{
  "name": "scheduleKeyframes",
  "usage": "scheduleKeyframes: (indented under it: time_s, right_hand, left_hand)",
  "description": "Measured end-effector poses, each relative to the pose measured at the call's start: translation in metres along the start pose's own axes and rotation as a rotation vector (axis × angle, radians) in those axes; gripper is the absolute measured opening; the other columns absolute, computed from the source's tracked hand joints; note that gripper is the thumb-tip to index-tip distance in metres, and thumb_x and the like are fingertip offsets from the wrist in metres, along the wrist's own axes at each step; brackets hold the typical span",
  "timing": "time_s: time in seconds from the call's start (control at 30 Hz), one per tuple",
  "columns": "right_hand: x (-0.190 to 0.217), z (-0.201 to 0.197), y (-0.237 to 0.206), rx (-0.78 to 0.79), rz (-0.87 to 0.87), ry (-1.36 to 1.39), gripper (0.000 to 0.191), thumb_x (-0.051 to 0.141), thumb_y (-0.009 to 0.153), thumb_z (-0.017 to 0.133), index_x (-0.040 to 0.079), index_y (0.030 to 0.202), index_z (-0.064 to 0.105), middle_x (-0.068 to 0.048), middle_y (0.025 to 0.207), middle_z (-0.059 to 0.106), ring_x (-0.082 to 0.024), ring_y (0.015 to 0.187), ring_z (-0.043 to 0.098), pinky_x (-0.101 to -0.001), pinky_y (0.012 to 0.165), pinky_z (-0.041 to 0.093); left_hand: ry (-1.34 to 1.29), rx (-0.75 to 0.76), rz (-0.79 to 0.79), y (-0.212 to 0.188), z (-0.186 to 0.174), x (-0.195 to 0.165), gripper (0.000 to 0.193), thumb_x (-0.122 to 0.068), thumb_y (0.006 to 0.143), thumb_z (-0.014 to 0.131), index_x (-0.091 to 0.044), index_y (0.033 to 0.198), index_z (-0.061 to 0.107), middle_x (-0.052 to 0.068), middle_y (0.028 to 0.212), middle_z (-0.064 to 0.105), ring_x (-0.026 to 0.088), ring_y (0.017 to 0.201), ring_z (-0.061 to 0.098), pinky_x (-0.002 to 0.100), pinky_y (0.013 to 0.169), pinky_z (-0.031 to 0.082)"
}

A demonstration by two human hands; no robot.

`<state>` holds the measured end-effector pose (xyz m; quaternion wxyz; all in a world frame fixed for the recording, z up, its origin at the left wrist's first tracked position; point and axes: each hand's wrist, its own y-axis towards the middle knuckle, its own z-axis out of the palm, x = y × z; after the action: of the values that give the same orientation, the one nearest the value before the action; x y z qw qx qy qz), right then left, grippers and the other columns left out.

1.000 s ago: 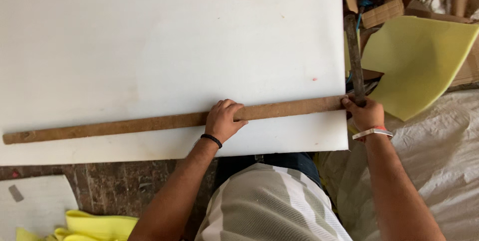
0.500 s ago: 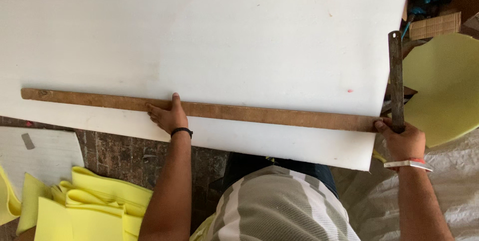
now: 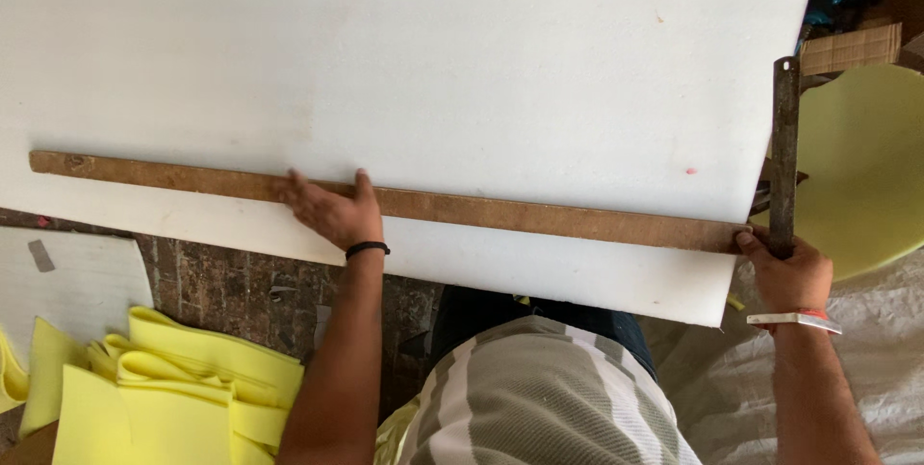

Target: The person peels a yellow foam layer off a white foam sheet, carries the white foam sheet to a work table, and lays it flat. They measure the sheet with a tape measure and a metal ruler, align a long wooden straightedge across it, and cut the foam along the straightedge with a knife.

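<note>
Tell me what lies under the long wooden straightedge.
The wooden straightedge lies flat on the big white sheet, pressed down by the left hand. The right hand grips its right end by the metal square. What supports the sheet beneath is covered.

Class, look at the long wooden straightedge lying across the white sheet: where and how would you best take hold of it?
Probably the straightedge is best pressed flat from above near its middle, as the left hand does: it lies low on the white sheet, too thin for side pinching.
</note>
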<state>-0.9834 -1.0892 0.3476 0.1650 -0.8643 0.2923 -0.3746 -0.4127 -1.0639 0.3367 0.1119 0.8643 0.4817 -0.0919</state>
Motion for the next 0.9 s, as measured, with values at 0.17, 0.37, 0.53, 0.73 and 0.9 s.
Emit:
scheduleKeyframes:
  time_s: [0.17,0.37,0.53,0.73,0.9]
  right_hand:
    - [-0.002,0.001,0.001,-0.013,0.052,-0.015,0.022,0.025,0.100,0.079,0.010,0.116,0.077,-0.006,0.094,0.075,-0.012,0.070,0.063,-0.0308,0.060,0.052]
    - [-0.006,-0.003,-0.010,-0.026,0.067,0.029,0.022,0.023,0.099,0.081,0.011,0.117,0.079,-0.008,0.082,0.071,-0.009,0.059,0.053,-0.0294,0.052,0.044]
    - [-0.007,-0.003,-0.019,-0.039,0.098,0.030,0.022,0.022,0.097,0.081,0.010,0.115,0.078,-0.004,0.082,0.071,-0.008,0.060,0.055,-0.0279,0.053,0.046]
    - [-0.002,-0.001,-0.013,-0.050,0.083,0.067,0.021,0.022,0.098,0.080,0.012,0.116,0.078,-0.002,0.084,0.072,-0.007,0.060,0.055,-0.0280,0.052,0.045]
    - [-0.003,-0.002,-0.011,-0.027,0.062,0.083,0.022,0.023,0.097,0.080,0.011,0.115,0.078,-0.002,0.083,0.072,-0.007,0.060,0.054,-0.0264,0.052,0.045]
  left_hand:
    - [-0.012,0.673,0.714,-0.042,0.005,-0.098,0.105,-0.054,0.069,0.090,-0.019,0.154,0.039,0.020,0.169,0.014,0.037,0.157,0.010,0.054,0.127,0.012]
    - [0.323,0.854,0.978,-0.060,-0.005,-0.190,0.147,-0.069,0.049,0.094,-0.028,0.163,0.010,0.018,0.169,-0.005,0.035,0.156,-0.002,0.054,0.127,0.008]
    - [0.319,0.812,0.953,-0.061,-0.001,-0.194,0.142,-0.070,0.049,0.092,-0.035,0.162,0.014,0.012,0.171,-0.002,0.030,0.158,0.002,0.053,0.129,0.011]
    - [0.327,0.813,0.924,-0.063,0.013,-0.192,0.135,-0.067,0.052,0.092,-0.037,0.161,0.019,0.010,0.172,0.002,0.030,0.158,0.005,0.053,0.128,0.013]
    - [0.341,0.829,0.989,-0.055,0.009,-0.192,0.131,-0.063,0.059,0.092,-0.033,0.163,0.018,0.015,0.171,0.001,0.034,0.158,0.004,0.057,0.126,0.018]
